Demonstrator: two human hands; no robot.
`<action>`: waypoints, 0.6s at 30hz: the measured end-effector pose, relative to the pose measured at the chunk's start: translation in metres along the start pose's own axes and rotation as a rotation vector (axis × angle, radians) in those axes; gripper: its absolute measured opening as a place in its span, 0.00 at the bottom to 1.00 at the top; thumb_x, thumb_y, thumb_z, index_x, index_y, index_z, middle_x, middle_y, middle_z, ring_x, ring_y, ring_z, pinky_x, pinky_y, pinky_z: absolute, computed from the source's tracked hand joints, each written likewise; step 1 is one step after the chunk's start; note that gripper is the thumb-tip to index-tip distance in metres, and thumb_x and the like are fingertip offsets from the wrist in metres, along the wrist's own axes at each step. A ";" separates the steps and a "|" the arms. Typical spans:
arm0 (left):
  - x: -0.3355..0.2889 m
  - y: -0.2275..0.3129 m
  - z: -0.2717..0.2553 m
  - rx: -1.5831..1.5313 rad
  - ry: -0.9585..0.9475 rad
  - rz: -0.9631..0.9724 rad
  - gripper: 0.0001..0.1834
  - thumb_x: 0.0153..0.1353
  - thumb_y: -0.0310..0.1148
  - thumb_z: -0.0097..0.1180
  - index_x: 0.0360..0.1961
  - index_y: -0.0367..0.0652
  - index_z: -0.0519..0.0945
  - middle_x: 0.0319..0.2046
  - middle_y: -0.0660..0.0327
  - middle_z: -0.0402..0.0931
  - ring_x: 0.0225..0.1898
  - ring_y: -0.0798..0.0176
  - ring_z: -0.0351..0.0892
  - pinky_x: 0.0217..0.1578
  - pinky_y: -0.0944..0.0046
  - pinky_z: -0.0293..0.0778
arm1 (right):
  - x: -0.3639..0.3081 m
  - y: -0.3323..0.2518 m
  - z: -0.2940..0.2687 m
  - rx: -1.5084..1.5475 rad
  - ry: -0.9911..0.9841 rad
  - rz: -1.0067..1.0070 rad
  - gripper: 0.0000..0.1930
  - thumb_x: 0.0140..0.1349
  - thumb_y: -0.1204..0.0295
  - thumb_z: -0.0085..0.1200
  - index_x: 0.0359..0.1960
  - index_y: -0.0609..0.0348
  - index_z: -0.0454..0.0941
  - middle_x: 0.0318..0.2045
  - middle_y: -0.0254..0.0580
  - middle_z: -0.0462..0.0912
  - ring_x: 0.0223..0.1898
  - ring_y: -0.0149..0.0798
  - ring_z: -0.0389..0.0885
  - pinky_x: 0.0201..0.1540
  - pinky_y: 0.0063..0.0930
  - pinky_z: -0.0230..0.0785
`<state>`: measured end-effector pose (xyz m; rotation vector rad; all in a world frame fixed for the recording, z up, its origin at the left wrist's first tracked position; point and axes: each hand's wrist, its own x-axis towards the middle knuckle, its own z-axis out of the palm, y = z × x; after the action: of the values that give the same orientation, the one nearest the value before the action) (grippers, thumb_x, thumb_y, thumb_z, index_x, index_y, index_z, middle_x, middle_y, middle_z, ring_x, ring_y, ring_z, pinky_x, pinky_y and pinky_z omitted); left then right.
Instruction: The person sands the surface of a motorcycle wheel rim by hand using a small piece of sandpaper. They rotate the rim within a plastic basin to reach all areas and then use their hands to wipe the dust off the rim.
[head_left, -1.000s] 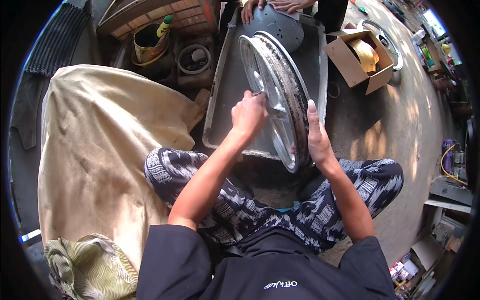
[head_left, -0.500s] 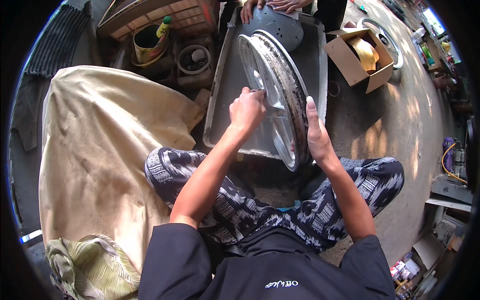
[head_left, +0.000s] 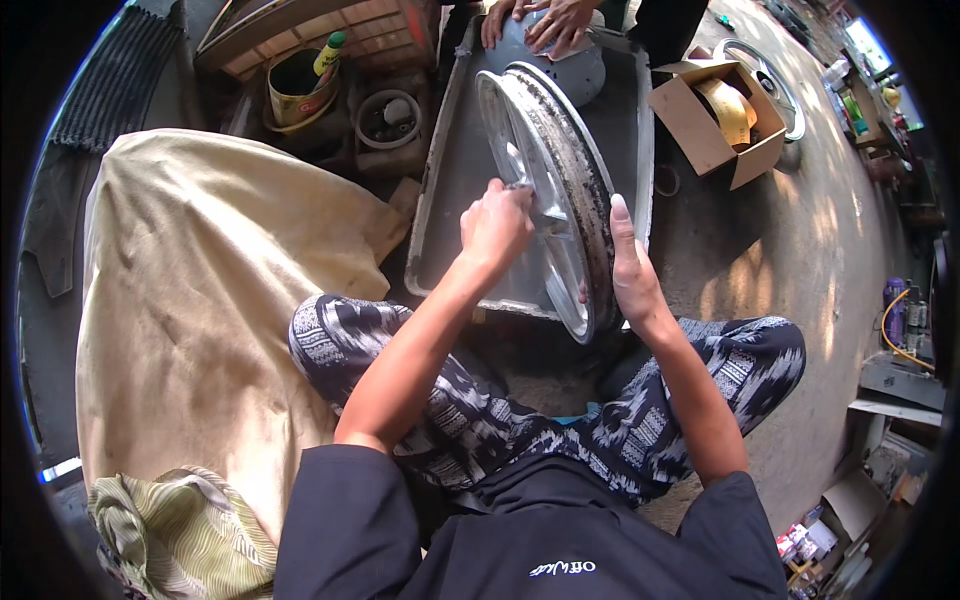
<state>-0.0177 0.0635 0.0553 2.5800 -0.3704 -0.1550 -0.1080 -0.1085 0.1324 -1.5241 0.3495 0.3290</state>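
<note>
A silver spoked wheel rim (head_left: 560, 170), its outer band blotched with black, stands tilted on edge in a grey rectangular tray (head_left: 420, 265) in front of my knees. My right hand (head_left: 636, 272) grips the rim's near right side, thumb along the edge and fingers hidden behind it. On the spoke side, my left hand (head_left: 496, 225) is closed in a pinch against the spokes. A small dark edge shows at its fingertips, but I cannot make out what it is.
Across the tray, another person's hands (head_left: 556, 22) rest on a grey rounded shell with small holes (head_left: 575, 75). A cardboard box (head_left: 700, 125) stands at right, tubs (head_left: 388, 125) at back left. A tan cover (head_left: 220, 260) drapes something at left.
My left hand has shifted very slightly along the spokes, still pinched. My right hand keeps its hold on the rim. The other person's hands have moved on the grey shell.
</note>
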 end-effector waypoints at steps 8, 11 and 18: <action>-0.008 -0.001 0.003 -0.028 0.047 -0.053 0.15 0.68 0.38 0.53 0.52 0.56 0.86 0.42 0.46 0.78 0.41 0.40 0.83 0.43 0.44 0.79 | -0.004 0.016 -0.007 0.019 0.017 -0.129 0.41 0.72 0.33 0.32 0.39 0.65 0.80 0.27 0.39 0.82 0.29 0.28 0.78 0.36 0.23 0.71; -0.002 -0.007 0.003 -0.045 0.051 -0.054 0.15 0.67 0.37 0.54 0.52 0.56 0.85 0.43 0.46 0.78 0.41 0.39 0.83 0.44 0.44 0.78 | -0.028 0.068 -0.013 -0.234 0.148 -0.252 0.37 0.69 0.35 0.45 0.49 0.64 0.75 0.37 0.35 0.80 0.42 0.25 0.75 0.46 0.23 0.69; 0.003 -0.008 0.002 -0.070 0.001 -0.061 0.16 0.67 0.38 0.53 0.53 0.56 0.85 0.43 0.46 0.78 0.43 0.38 0.82 0.46 0.43 0.77 | -0.032 0.210 0.055 -0.429 0.810 -0.405 0.38 0.57 0.60 0.71 0.60 0.70 0.62 0.45 0.55 0.78 0.48 0.51 0.80 0.54 0.40 0.70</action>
<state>-0.0136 0.0681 0.0492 2.5237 -0.2811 -0.1857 -0.2243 -0.0487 -0.0433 -2.0643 0.6092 -0.5950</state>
